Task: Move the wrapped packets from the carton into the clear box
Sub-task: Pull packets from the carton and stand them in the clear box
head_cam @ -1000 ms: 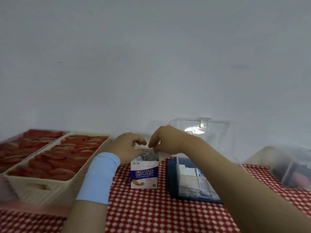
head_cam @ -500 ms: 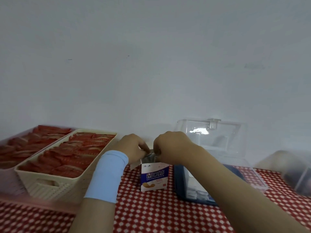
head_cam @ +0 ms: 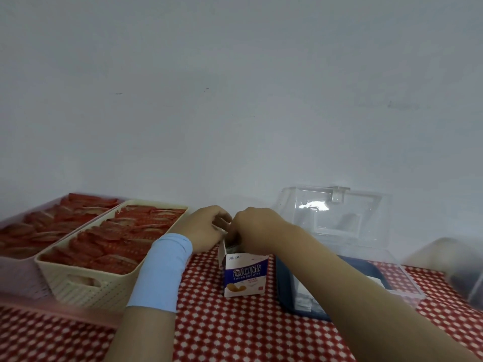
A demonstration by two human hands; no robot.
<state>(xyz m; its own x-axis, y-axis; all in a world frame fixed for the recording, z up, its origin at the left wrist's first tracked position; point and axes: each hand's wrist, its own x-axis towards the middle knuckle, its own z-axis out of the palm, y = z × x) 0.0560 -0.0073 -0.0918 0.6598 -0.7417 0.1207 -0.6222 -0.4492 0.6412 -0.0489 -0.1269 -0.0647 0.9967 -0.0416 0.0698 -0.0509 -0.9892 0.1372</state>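
A small white and blue carton stands upright on the red checked cloth, its top open. My left hand, with a light blue band on the wrist, holds the carton's top flap at the left. My right hand reaches into the open top with curled fingers; what they pinch is hidden. Right of the carton sits the clear box with a dark blue base, its clear lid standing open behind it. White wrapped packets lie inside the box, partly hidden by my right forearm.
A cream basket full of red packets stands at the left, with a pink tray of the same beside it. A blurred clear container sits at the far right. A plain wall rises close behind everything.
The view has tilted and drifted, so the carton and boxes sit further right. Both hands stay at the carton's top; the right hand's fingers have sunk deeper into the opening.
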